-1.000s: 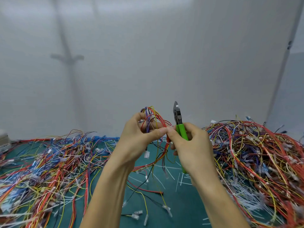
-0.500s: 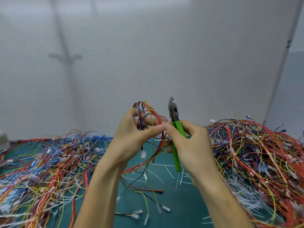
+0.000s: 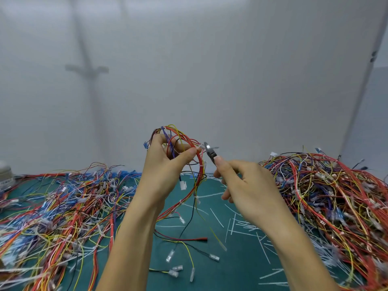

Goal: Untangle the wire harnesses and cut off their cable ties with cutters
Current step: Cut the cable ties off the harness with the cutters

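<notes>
1. Pale wall (image 3: 231,80) backs a green tabletop (image 3: 237,267) that carries wire on both sides, so anything dropped can vanish into the clutter.
2. Of the two heaps, the right pile (image 3: 327,196) lies just beside the working arm; a sideways sweep of the elbow could drag strands off it. The left pile (image 3: 63,206) spreads just as close on the other side.
3. One harness (image 3: 200,164) is held up above the tabletop between the piles, its loose ends trailing down onto the mat. If it is lifted higher, those ends may catch neighbouring wires and tangle again.
4. Both hands are busy: the left hand (image 3: 165,164) pinches the harness loop between thumb and forefinger, and the right hand (image 3: 249,185) is wrapped round the cutters (image 3: 210,153), whose handles are hidden behind the palm.
5. Their tips sit at a white cable tie (image 3: 201,147), just beside the left thumb tip. A bite taken too deep would likely nick the red insulation; a slip could reach the thumb. Blur hides whether the blades are closed.
6. White scraps (image 3: 243,225) litter the mat; a snipped piece may fly off.
</notes>
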Action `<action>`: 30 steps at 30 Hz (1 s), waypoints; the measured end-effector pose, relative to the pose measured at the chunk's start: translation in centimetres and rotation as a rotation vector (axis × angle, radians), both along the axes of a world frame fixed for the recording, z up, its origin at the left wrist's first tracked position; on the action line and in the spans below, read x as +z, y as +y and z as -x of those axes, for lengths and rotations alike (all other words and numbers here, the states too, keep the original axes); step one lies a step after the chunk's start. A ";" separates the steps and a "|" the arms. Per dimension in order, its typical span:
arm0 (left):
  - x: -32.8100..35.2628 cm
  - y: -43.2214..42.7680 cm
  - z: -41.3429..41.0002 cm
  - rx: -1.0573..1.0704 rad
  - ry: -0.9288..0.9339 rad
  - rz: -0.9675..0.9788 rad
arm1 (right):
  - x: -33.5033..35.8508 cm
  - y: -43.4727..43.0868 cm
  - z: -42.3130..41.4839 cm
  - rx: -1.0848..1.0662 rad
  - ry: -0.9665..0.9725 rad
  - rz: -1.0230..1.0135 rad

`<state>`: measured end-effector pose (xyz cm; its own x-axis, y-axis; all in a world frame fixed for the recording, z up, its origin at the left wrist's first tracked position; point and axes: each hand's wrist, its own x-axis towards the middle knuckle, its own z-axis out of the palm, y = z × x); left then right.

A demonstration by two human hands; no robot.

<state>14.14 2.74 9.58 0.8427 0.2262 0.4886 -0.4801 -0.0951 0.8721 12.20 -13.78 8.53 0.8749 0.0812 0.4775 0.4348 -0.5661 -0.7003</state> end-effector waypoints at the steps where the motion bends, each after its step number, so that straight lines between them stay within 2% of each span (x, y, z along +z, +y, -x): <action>1: 0.0 0.0 0.0 0.012 -0.005 -0.010 | 0.0 -0.2 0.0 -0.003 0.006 0.041; 15: -0.2 -0.1 0.3 -0.069 0.045 -0.131 | 0.3 -1.1 0.1 0.006 -0.003 0.156; 30: -0.3 -0.1 0.2 -0.084 0.109 -0.144 | 0.5 -1.3 0.3 0.011 -0.024 0.239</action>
<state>13.91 2.69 9.24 0.9052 0.0874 0.4158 -0.3953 -0.1858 0.8996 11.86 -15.11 9.06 0.8620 0.2045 0.4638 0.4569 -0.7097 -0.5362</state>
